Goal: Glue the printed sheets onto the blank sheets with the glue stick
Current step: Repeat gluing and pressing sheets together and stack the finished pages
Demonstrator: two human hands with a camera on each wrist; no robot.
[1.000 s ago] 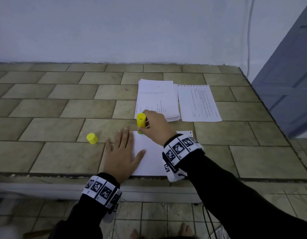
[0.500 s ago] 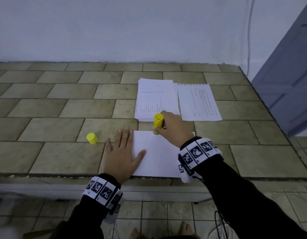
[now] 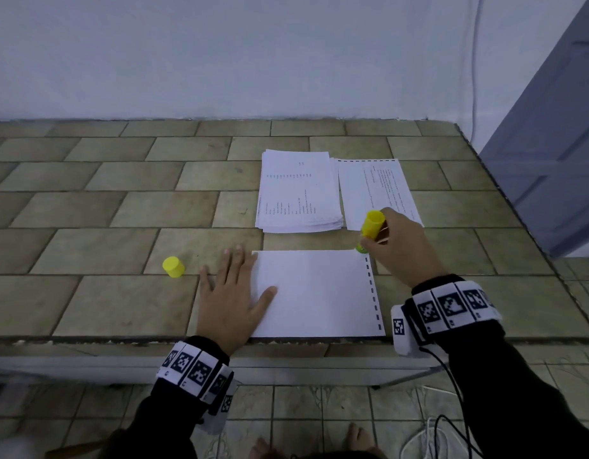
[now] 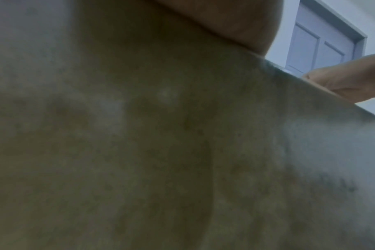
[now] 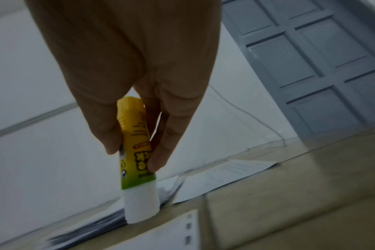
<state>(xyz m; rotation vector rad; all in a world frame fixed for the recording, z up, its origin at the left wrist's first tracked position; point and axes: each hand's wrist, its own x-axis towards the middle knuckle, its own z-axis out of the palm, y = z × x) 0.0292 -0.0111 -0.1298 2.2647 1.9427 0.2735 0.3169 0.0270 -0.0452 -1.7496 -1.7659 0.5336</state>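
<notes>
Right hand point(image 3: 399, 246) pinches the glue stick point(image 3: 370, 225), thumb on one side and fingertips point(image 5: 158, 160) on the other, curled round the yellow plastic barrel; stick is tilted, extended white glue end point(image 5: 140, 205) down, at the far right corner of the near sheet point(image 3: 314, 293). Whether the glue end touches the paper or sits just off it, cannot tell. Left hand point(image 3: 233, 299) holds nothing: fingers straight and spread, palm flat, pressing the sheet's left edge, thumb on the paper, other fingers partly on the tiles. Near sheet is a flat white rectangle, matte, blank side up, with a row of dark printed dashes along its right edge; it lies at the near edge of the table point(image 3: 104, 293), between the two hands. Table top is rectangular beige-olive tiles in a brick pattern with dark grout lines, slightly mottled. Yellow cap point(image 3: 173, 266), a short plastic cylinder, stands on the tiles left of the left hand, apart from it. Farther back, a squared stack of printed sheets point(image 3: 298, 190), faint text on top, layered edges visible on the near side. Just right of it a single printed sheet point(image 3: 375, 190) with the same dashed strip on its far edge; its left edge meets the stack, its near right corner is covered by the right hand. Left wrist view is mostly blurred tile; only the thumb point(image 4: 345, 81) shows.
</notes>
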